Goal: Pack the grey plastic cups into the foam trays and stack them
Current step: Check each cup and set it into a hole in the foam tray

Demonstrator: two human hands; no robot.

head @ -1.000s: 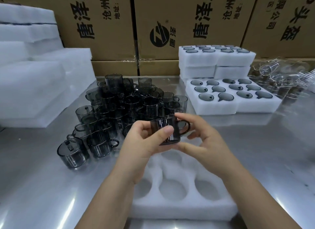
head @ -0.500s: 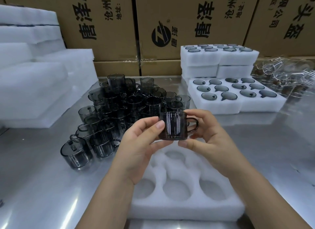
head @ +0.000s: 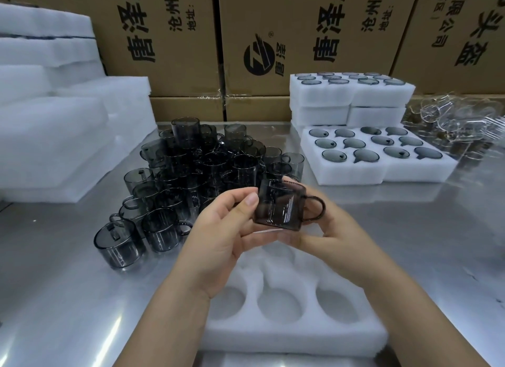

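Both hands held one grey cup [head: 278,205] up in the air above the empty foam tray [head: 287,336], not touching it. Left hand [head: 218,230] pinched the cup's left wall, thumb pressed on the near side, other fingers curled round behind. Right hand [head: 336,230] gripped it from the right and below, fingers wrapped behind the far wall, thumb under the base edge. The cup's handle [head: 317,208] stuck out to the right, over the right hand. The empty foam tray lay at the near edge of the steel table [head: 54,284], its three near round sockets bare, the far ones partly hidden by the hands. The pile of loose grey cups [head: 191,170] sat just beyond and left of the hands, some stacked on others, a few standing apart at the near left. To the far right was a filled flat tray [head: 355,172] with cups seated in its sockets, and behind it a stack of filled trays [head: 322,93], touching or nearly so. Clear cups [head: 459,120] were heaped right of those, blurred. Blank foam blocks [head: 54,137] were piled at the left. Printed cardboard boxes [head: 300,25] lined the back.
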